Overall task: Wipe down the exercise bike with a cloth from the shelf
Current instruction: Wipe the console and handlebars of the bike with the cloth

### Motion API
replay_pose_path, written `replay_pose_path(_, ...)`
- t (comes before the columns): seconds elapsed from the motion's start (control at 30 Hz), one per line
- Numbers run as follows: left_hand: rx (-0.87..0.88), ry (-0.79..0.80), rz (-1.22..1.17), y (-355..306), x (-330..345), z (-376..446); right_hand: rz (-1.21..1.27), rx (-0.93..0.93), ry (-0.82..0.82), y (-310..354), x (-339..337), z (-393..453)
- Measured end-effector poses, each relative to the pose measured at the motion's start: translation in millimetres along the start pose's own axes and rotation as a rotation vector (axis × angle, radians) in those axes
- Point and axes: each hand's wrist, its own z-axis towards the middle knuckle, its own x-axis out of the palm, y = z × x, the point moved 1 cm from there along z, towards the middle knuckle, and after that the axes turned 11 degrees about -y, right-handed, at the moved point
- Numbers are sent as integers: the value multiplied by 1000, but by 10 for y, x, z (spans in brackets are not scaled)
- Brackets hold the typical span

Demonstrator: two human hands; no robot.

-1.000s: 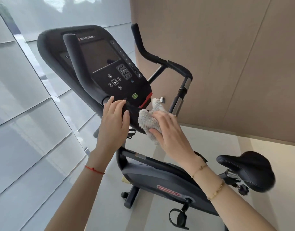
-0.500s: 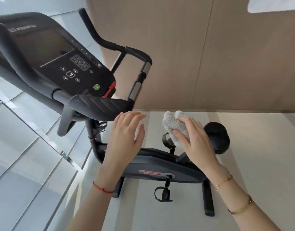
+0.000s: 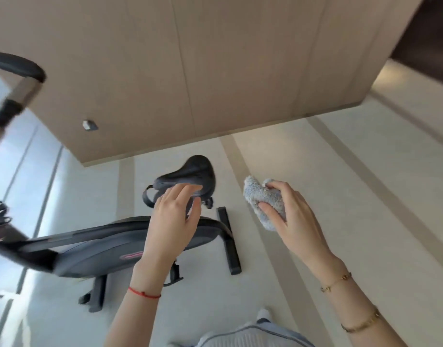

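Cloth bunched in one hand, above the bike

The right hand (image 3: 294, 216) grips the balled cloth (image 3: 264, 200), likely ready to wipe; the left hand (image 3: 174, 221) hangs loose-fingered and empty over the saddle (image 3: 190, 171) of the exercise bike (image 3: 95, 254) below.

View swings off the console, now out of frame; only a blurred handlebar end (image 3: 18, 67) shows at upper left. Saddle (image 3: 190, 175) sits mid-frame instead of far right. Left hand (image 3: 171, 221), earlier on the grip below the console, is off it, fingers relaxed, in front of the saddle. Right hand (image 3: 294, 221) w/ bunched cloth (image 3: 263, 200) is off the console edge, in the air right of the saddle, apart from it.
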Motion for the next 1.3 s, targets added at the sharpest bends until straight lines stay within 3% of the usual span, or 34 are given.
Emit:
replay_pose_path(0.27,-16,90,-53,-714,891,314,-32,124,-25,-1004,-623,263)
replay_pose_path(0.6,-20,129,-66,-949,1799,1131,0,189,-36,-1865,-603,1078)
replay_pose_path(1.0,-70,49,-99,-820,2881,3034,13,89,-14,-2698,-177,3392)
replay_pose_path(1.3,-178,-16,-3,-316,3157,4158,92,-19,93,-2845,549,4842)
